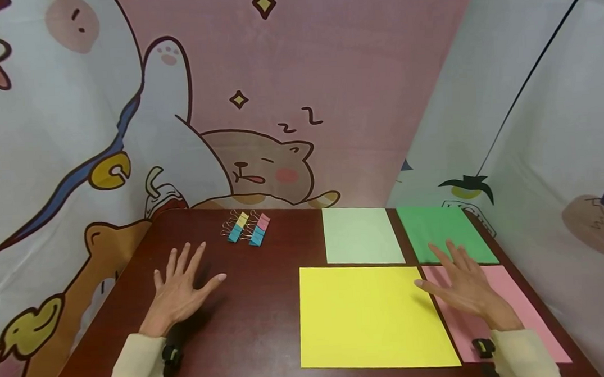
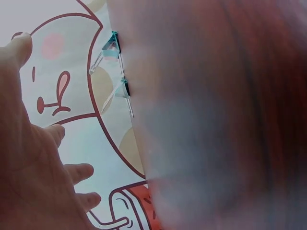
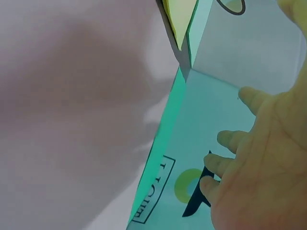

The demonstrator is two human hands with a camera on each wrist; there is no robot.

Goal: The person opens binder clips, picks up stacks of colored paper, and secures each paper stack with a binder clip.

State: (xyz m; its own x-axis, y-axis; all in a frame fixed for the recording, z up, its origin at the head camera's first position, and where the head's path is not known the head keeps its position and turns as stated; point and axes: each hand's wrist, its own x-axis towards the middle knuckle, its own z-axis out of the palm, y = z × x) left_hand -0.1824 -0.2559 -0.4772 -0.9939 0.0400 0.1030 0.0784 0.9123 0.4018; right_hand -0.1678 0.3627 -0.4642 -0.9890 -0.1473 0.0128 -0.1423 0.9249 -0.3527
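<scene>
My left hand (image 1: 179, 290) hovers with spread fingers over the left part of the brown table, holding nothing. Beyond its fingertips lie several binder clips in two pairs: a yellow clip (image 1: 242, 219) beside a blue one (image 1: 235, 233), and a pink clip (image 1: 264, 221) beside another blue one (image 1: 257, 236). In the left wrist view, blue clips (image 2: 112, 49) show past the hand. With fingers spread, my right hand (image 1: 465, 288) is above a pink sheet (image 1: 522, 314), its thumb near the yellow sheet's (image 1: 363, 321) right edge and fingertips over a green sheet (image 1: 435, 225).
A pale green sheet (image 1: 363, 235) lies behind the yellow one, left of the green sheet. The brown table (image 1: 253, 337) backs onto a cartoon-printed curtain (image 1: 353, 96), which also runs along its right side. Bands with small devices sit at both wrists.
</scene>
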